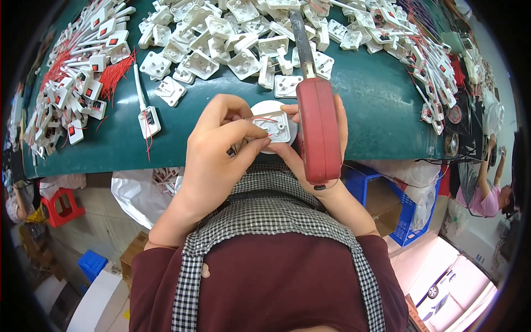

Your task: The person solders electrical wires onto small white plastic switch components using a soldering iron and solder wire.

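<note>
Close to the table's near edge, my right hand point(293, 157) grips a white plastic housing point(275, 127), its open side with moulded posts facing up. My left hand point(224, 144) is closed at the housing's left side, thumb and forefinger pinching a thin red wire point(270, 135). Another stretch of red wire lies across the inside of the housing. Under the left fingers a small dark part point(231, 151) shows, mostly hidden. Beneath the housing is a round white piece point(266, 106). A red block-shaped body point(319, 130) on a dark metal bar point(301, 44) stands above my right hand and hides part of it.
White plastic housings point(221, 41) lie heaped along the far side of the green table point(193, 119). Cabled units with red switches and wires are piled at left point(83, 83) and right point(437, 83). One cabled housing point(148, 122) lies singly. A blue crate point(406, 216) stands below the right edge.
</note>
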### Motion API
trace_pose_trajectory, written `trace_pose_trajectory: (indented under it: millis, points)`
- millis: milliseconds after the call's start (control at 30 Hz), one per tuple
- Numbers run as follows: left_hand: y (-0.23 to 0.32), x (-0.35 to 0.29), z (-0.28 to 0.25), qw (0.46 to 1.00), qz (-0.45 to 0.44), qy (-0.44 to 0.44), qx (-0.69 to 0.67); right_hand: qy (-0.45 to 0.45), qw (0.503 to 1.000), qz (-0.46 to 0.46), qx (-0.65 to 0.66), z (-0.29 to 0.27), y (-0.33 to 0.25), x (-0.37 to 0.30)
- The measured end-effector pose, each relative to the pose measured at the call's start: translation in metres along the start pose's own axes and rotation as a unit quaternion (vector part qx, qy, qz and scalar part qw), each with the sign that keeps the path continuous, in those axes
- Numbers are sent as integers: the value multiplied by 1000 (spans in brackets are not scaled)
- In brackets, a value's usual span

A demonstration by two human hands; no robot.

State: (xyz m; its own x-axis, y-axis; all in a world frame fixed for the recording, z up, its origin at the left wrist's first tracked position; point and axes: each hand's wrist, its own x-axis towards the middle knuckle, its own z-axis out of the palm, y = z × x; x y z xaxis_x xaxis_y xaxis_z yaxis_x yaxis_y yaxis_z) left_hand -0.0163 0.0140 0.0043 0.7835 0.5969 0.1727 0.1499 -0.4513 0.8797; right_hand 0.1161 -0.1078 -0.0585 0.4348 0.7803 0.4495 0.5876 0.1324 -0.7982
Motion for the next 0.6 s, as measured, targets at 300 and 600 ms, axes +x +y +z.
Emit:
trace_pose_trajectory:
  millis: [300,600]
  points:
    - [-8,1,-10,997,-8,-36,-60,90,995,-17,40,12,14,0]
    - [-24,-3,-8,999,-37,18,-24,43,992,-43,108,0,-6,18]
